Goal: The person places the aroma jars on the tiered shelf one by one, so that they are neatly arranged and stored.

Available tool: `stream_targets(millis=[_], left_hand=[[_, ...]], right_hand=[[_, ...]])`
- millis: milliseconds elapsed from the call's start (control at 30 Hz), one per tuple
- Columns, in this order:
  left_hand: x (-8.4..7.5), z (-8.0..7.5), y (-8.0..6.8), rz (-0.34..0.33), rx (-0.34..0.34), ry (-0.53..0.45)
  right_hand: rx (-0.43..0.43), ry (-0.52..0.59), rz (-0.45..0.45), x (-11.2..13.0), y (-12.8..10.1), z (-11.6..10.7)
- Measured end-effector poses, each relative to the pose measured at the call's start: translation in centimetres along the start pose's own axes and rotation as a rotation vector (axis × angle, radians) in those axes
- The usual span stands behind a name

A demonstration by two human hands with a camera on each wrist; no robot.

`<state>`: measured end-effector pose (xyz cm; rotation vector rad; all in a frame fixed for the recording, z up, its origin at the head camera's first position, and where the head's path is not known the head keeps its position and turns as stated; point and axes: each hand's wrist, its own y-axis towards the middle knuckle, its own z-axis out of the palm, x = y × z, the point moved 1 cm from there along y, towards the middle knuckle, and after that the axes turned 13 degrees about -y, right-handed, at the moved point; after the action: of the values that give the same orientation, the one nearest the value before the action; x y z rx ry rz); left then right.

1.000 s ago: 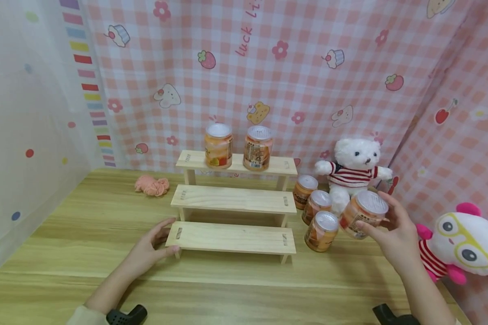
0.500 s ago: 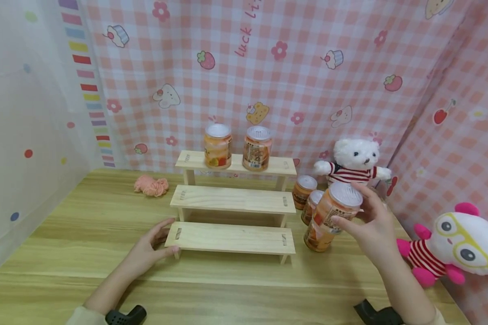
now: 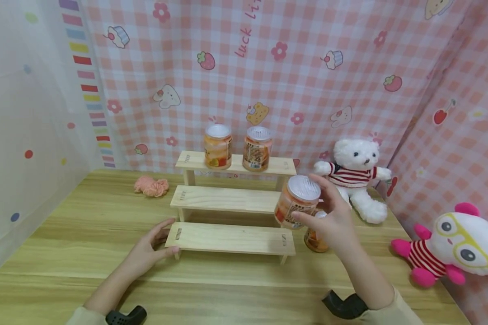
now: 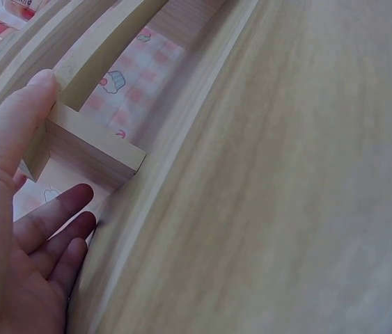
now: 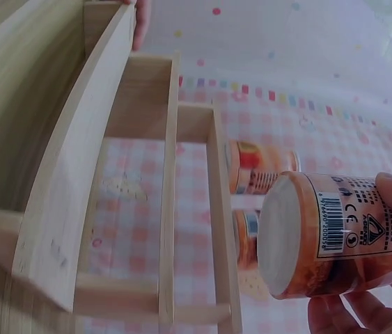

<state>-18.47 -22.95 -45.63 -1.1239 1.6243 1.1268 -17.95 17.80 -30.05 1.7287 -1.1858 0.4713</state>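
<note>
Two jars (image 3: 237, 147) already stand on the top step of the wooden rack (image 3: 232, 198). The right hand (image 3: 329, 221) grips a third jar (image 3: 297, 201), held in the air by the right end of the middle step. A jar (image 3: 314, 239) waits on the surface (image 3: 227, 289) behind that hand. The left hand (image 3: 148, 248) rests flat, fingers straight, against the bottom step's left end. Middle and bottom steps hold nothing yet.

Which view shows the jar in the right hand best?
The head view: the held jar shows whole in the right hand, beside the wooden step shelf. The right wrist view shows it close, partly cut off. The left wrist view misses it.
</note>
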Motion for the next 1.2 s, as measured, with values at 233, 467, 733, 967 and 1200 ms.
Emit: stream_targets(millis=[233, 467, 733, 967, 1200], left_hand=[[0.0, 0.0, 0.0, -0.009, 0.0, -0.012], [0.0, 0.1, 0.0, -0.007, -0.002, -0.004], [-0.1, 0.1, 0.0, -0.003, -0.002, -0.002], [-0.1, 0.0, -0.1, -0.007, 0.0, -0.023], [-0.1, 0.0, 0.0, 0.0, 0.006, -0.018]], right_hand=[[0.059, 0.029, -0.042, 1.3, 0.7, 2.6], [0.091, 0.066, -0.099, 2.5, 1.4, 5.2], [0.121, 0.073, -0.131, 3.6, 2.2, 7.8], [0.138, 0.103, -0.104, 4.0, 3.0, 10.0], [0.133, 0.105, -0.088, 4.0, 4.0, 12.0]])
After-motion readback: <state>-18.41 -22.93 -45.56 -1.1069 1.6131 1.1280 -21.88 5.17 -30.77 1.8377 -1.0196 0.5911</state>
